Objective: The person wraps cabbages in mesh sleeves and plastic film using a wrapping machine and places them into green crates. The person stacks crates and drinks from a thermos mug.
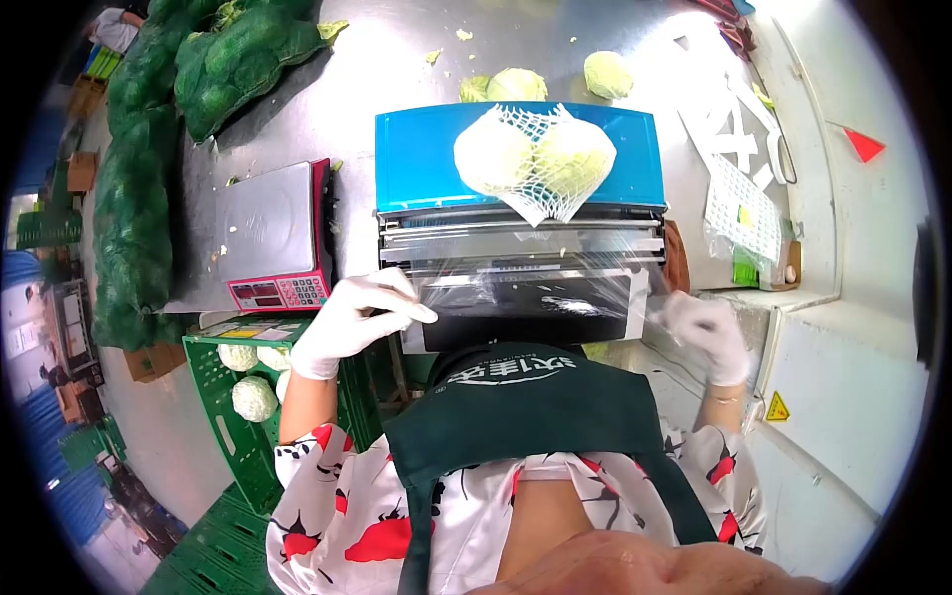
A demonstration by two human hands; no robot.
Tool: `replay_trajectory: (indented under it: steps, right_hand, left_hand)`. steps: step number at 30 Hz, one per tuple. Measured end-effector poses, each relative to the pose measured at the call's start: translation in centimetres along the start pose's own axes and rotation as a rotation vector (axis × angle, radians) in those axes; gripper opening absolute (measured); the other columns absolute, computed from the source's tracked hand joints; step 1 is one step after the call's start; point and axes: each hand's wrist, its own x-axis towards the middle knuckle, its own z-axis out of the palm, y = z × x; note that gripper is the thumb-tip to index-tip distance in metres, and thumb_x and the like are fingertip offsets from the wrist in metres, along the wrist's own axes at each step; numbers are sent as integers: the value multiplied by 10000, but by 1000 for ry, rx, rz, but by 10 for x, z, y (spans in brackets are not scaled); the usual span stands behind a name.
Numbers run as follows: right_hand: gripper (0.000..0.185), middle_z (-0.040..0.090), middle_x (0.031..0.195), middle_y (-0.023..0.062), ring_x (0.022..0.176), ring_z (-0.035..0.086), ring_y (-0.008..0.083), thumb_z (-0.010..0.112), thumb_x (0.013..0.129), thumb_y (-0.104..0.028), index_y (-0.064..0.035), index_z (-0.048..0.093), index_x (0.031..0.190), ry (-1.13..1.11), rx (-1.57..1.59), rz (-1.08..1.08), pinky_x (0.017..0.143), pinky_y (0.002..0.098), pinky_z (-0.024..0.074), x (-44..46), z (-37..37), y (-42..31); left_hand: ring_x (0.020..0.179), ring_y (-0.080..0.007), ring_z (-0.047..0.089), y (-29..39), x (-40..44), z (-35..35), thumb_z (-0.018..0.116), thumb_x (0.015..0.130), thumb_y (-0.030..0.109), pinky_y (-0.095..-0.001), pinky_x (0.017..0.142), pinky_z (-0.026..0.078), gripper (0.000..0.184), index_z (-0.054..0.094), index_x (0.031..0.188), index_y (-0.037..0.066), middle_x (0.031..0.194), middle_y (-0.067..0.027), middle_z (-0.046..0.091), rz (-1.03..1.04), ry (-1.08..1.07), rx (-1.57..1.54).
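Note:
A sheet of clear plastic film [535, 260] is stretched across the front of a wrapping machine with a blue top [416, 149]. My left hand [359, 315], in a white glove, pinches the film's left edge, thumb against fingers. On the other side my right hand [709, 335], also gloved, is closed on the film's right edge, which bunches towards it. Below the film lies the machine's black plate [535, 322]. On the blue top rest two pale cabbages [570, 159] in a white foam net [535, 203].
To the left stands a red weighing scale [268, 223]. Green net sacks of cabbages [243, 59] lie beyond it. Loose cabbages [608, 74] sit behind the machine. A green crate [233, 397] holds several cabbages at lower left. White foam nets [744, 208] lie at the right.

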Motion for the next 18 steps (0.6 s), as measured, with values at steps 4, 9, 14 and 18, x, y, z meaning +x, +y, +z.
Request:
replay_trajectory:
  steps: [4,9,14,18]
  right_hand:
    - [345,628,1119,150,1069,580,250,676,804,-33,71,603,1125,248,-99,-202,1046,341,404,54,-48,-22]
    - [1210,427,1492,201,1383,426,318,937,602,-239,10,218,1543,107,-892,-437,1155,395,318,220,-48,43]
    - [1195,536,1399,172,1319,503,256,956,578,-309,4,278,1511,83,-399,-136,1109,353,384,246,-24,62]
    - [844,549,1353,109,1229,525,171,819,792,-250,20,367,1451,101,84,-65,1062,316,414,227,-2,71]
  left_hand:
    - [1371,-296,434,0,68,-15,855,737,304,-424,1172,301,971,345,1511,16,1466,-181,443,208,303,263]
    - [1446,-405,293,-79,168,-35,952,517,325,-422,1208,255,1323,186,1554,26,1550,-255,294,201,150,822]
    - [1350,-338,458,-102,190,-22,941,610,261,-395,1131,390,1212,203,1536,2,1464,-214,428,-22,228,300]
    - [1304,-249,493,-104,178,-9,868,730,218,-366,1090,425,997,276,1493,-32,1396,-180,496,-71,344,-246]
